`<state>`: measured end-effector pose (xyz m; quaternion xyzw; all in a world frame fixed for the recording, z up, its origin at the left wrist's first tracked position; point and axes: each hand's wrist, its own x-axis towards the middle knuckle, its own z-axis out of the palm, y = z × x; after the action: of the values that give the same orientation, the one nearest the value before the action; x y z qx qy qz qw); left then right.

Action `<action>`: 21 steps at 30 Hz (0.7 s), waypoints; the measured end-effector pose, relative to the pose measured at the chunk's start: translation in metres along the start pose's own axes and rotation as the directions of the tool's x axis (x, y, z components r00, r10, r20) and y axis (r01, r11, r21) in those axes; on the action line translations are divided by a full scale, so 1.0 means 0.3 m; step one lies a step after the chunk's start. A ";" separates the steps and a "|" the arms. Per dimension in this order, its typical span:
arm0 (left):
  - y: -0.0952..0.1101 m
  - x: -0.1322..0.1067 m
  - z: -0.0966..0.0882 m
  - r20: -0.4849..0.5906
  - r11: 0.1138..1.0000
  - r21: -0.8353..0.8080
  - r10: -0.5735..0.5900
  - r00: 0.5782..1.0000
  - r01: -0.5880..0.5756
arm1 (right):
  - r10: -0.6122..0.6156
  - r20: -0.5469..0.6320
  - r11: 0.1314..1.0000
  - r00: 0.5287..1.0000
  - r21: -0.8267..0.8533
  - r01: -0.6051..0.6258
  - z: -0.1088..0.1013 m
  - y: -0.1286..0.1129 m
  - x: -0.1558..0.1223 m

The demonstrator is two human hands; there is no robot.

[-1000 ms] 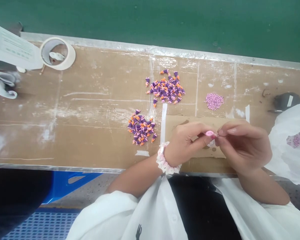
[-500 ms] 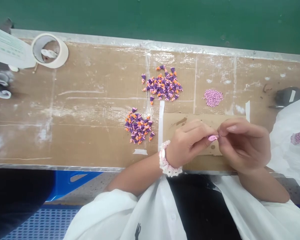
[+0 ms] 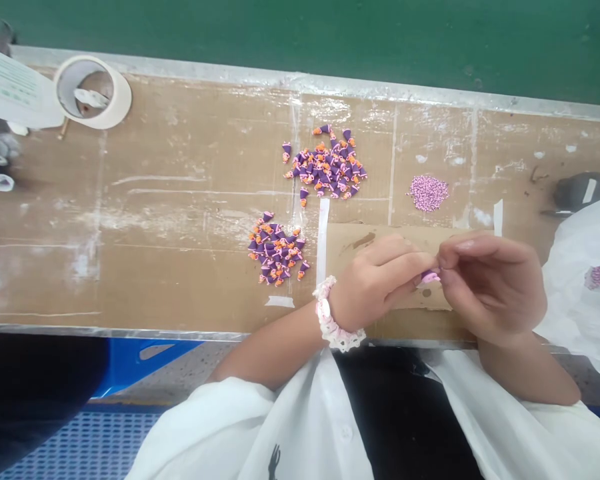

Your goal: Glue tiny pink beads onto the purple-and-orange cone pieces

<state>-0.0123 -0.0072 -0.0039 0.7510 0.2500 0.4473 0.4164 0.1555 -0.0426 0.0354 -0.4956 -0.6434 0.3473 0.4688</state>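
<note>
A small pink-and-purple figurine (image 3: 430, 276) is pinched between the thumb and fingers of my left hand (image 3: 380, 283), which wears a white and pink scrunchie (image 3: 333, 317) at the wrist. My right hand (image 3: 495, 283) meets it from the right, thumb and index finger closed together at the figurine's edge. Whatever those right fingertips hold is too small to make out. Both hands are over a cardboard piece (image 3: 350, 267) taped to the table. Up from my right hand lies a heap of tiny pink pieces (image 3: 429, 193).
Two piles of purple, pink and orange figurines, an upper pile (image 3: 327, 163) and a lower pile (image 3: 277, 253), lie left of centre. A tape roll (image 3: 115, 100) is at far left. A black object (image 3: 580, 192) and a white plastic bag (image 3: 575, 287) are at right.
The figurine has turned in my left fingers, and more purple shows on it now. My right hand has shifted very slightly, staying against it. The piles look unchanged.
</note>
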 end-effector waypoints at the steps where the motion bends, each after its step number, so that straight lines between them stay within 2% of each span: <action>1: 0.003 0.002 -0.001 0.008 1.000 0.009 -0.020 1.000 0.020 | 0.008 -0.004 1.000 1.000 0.003 -0.008 0.001 0.001 -0.003; 4: 0.011 0.010 -0.011 0.050 0.995 0.069 -0.080 0.996 0.076 | 0.030 -0.038 0.999 0.999 0.037 -0.029 -0.001 0.007 -0.013; 10: -0.006 0.019 -0.032 0.075 0.978 0.185 -0.114 0.991 0.099 | 0.021 -0.156 0.997 0.987 0.077 -0.009 -0.021 0.024 -0.032; 14: -0.027 0.009 -0.026 0.166 0.965 0.261 -0.055 0.985 0.011 | 0.000 -0.103 0.988 0.995 0.154 0.016 -0.022 0.022 -0.032; 17: -0.027 0.009 -0.016 0.210 0.946 0.305 0.045 0.977 -0.110 | 0.005 -0.048 0.981 0.999 0.193 0.005 -0.012 0.014 -0.029; 19: -0.021 0.015 -0.014 0.195 0.935 0.309 0.115 0.974 -0.173 | 0.008 -0.032 0.980 0.999 0.198 -0.001 -0.004 0.009 -0.027; 21: -0.015 0.020 -0.018 0.147 0.939 0.292 0.141 0.979 -0.179 | 0.011 -0.024 0.978 1.000 0.208 -0.006 0.000 0.006 -0.029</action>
<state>-0.0142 0.0019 -0.0036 0.8502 0.2276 0.3884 0.2729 0.1566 -0.0504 0.0316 -0.4508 -0.5956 0.4083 0.5247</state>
